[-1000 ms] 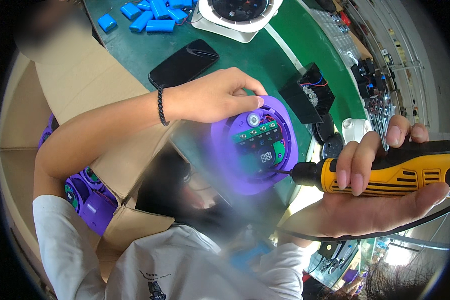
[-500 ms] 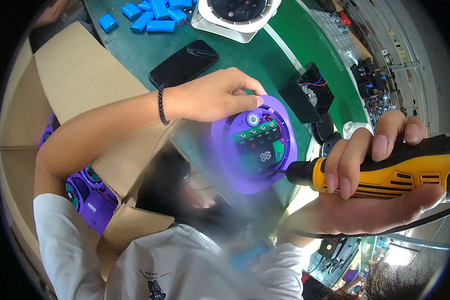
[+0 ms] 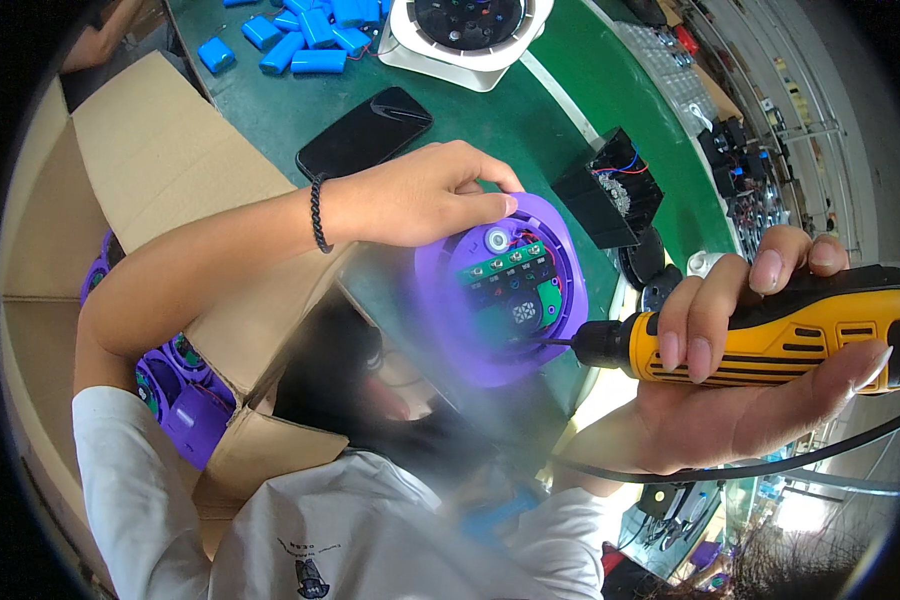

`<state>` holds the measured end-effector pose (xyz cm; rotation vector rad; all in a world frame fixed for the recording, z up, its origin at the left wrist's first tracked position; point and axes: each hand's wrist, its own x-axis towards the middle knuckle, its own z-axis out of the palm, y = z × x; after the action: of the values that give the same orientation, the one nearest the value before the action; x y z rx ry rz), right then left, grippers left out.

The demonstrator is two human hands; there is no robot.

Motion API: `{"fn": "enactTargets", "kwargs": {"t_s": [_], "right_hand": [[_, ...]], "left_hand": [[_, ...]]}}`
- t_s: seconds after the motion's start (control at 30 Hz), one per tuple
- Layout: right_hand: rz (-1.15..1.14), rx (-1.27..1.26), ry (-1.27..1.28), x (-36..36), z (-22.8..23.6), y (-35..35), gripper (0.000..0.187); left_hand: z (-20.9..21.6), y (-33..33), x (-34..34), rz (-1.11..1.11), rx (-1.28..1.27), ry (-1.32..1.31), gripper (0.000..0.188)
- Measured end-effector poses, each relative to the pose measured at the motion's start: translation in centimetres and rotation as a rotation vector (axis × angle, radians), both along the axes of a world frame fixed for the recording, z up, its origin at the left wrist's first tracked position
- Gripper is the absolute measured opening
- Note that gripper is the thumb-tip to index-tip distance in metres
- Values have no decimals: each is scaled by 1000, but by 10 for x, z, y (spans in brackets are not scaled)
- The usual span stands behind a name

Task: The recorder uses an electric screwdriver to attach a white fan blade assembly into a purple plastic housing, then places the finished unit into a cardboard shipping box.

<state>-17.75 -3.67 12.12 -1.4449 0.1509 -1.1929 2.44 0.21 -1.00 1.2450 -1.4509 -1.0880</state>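
Note:
My left hand (image 3: 430,195) grips the upper rim of a round purple plastic housing (image 3: 567,240), thumb on the rim and fingers behind it. Inside the housing sits a green circuit board (image 3: 505,262) with a row of buttons and a small digit display. My right hand (image 3: 725,330) is closed around a yellow and black electric screwdriver (image 3: 780,345), held nearly level with its cord trailing below. The thin bit points left and reaches the lower right of the housing's interior. A blurred patch over the housing's lower left hides whether the bit sits in a screw.
A black box (image 3: 615,190) with screws and wires stands right of the housing. A black phone (image 3: 365,135), blue battery packs (image 3: 310,30) and a white round device (image 3: 470,40) lie farther back. At left, a cardboard box (image 3: 170,140) holds more purple housings (image 3: 195,415).
The purple housing and my left hand have shifted slightly left. The screwdriver stays near the same spot, its bit still at the housing's lower right. Both grips are unchanged.

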Motion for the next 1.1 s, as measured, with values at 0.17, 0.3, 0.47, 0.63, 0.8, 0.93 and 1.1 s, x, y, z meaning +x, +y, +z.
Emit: {"fn": "enactTargets", "kwargs": {"t_s": [0.17, 0.3, 0.47, 0.63, 0.8, 0.93, 1.1], "right_hand": [[-18, 1, 1, 4, -3, 0, 56], [-46, 51, -33, 2, 0, 0, 56], [28, 81, -151, -13, 11, -3, 54], [-46, 34, -197, -19, 16, -1, 53], [-105, 39, -235, -23, 19, -10, 54], [-150, -11, -178, -14, 12, -37, 57], [-227, -72, -40, 19, 1, -50, 60]], "left_hand": [[32, 15, 3, 248, -368, -492, 29], [45, 28, -14, 4, -532, -460, 32], [38, 32, -32, -157, -422, -478, 34], [38, 31, -38, -161, -463, -442, 25], [43, 28, -34, -116, -475, -455, 14], [41, 22, -20, 49, -554, -491, 13], [28, 14, -6, 196, -508, -520, 14]]}}
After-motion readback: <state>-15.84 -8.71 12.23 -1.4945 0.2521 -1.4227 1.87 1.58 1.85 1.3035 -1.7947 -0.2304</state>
